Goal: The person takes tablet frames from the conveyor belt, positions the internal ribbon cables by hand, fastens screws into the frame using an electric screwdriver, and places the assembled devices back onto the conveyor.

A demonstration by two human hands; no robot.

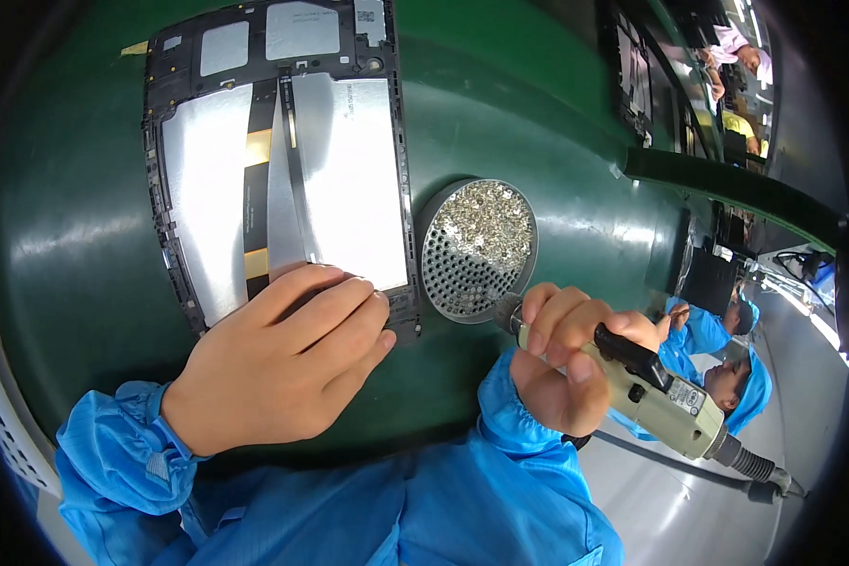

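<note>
A tablet-like device housing (344,189) lies on the green mat, with silver metal plates, a black rim and a dark flat cable with gold patches down its middle. My left hand (283,354) rests palm down across its lower end, fingers slightly bent over the plate and rim; what lies beneath them is hidden. An electric screwdriver (651,396) with a pale body and black lever is gripped in my right hand (571,354). Its front end points left, beside the lower rim of a round grey dish (428,274) holding many small screws (486,222) over a perforated plate.
A green bar (736,184) crosses at the right, with more dark device housings (632,80) beyond it. The screwdriver's cable (750,462) trails to the lower right. Co-workers in blue (703,335) sit at the right; others work farther off.
</note>
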